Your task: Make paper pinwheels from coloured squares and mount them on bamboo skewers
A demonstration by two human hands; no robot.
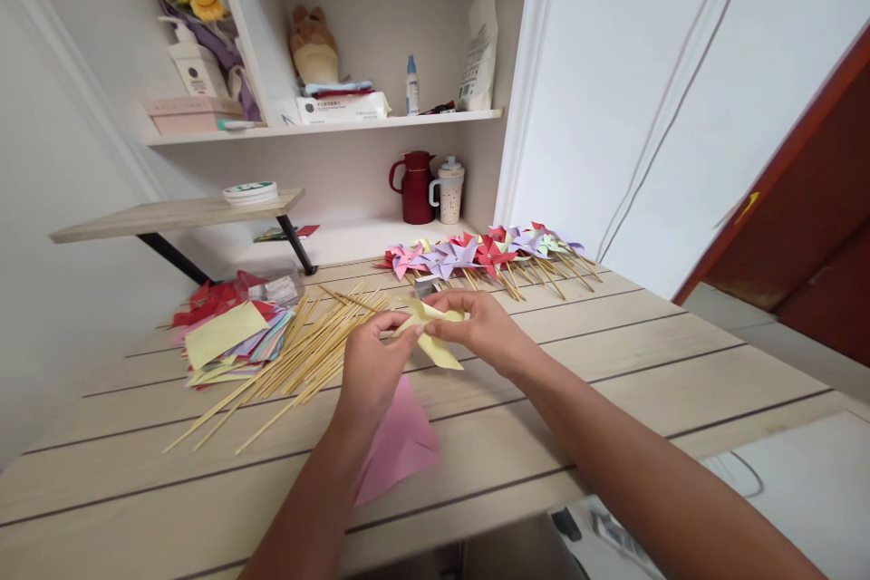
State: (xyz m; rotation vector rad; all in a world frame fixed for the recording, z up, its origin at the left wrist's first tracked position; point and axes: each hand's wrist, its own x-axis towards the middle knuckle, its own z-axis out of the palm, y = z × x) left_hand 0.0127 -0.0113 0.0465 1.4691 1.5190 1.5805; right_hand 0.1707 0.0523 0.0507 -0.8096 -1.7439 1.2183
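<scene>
Between my two hands, above the table, is a yellow paper pinwheel point(439, 350) with its corners curled inward. My left hand point(376, 353) pinches its left side between thumb and fingers. My right hand point(479, 326) grips the right side, its thumb pressed near the middle of the paper. Below my hands a pink paper sheet point(401, 453) lies on the table, partly covered by my left forearm. A spread of thin wooden sticks point(305, 353) lies left of my left hand. Just behind my fingers stands a small grey object point(427, 286), mostly hidden.
Finished pinwheels on sticks point(476, 256) lie in a heap at the back right. Stacked coloured paper point(227, 335) is at the left, near a small raised shelf point(177, 216). A red jug point(417, 188) and a speckled cup point(449, 190) stand behind the table point(612, 349).
</scene>
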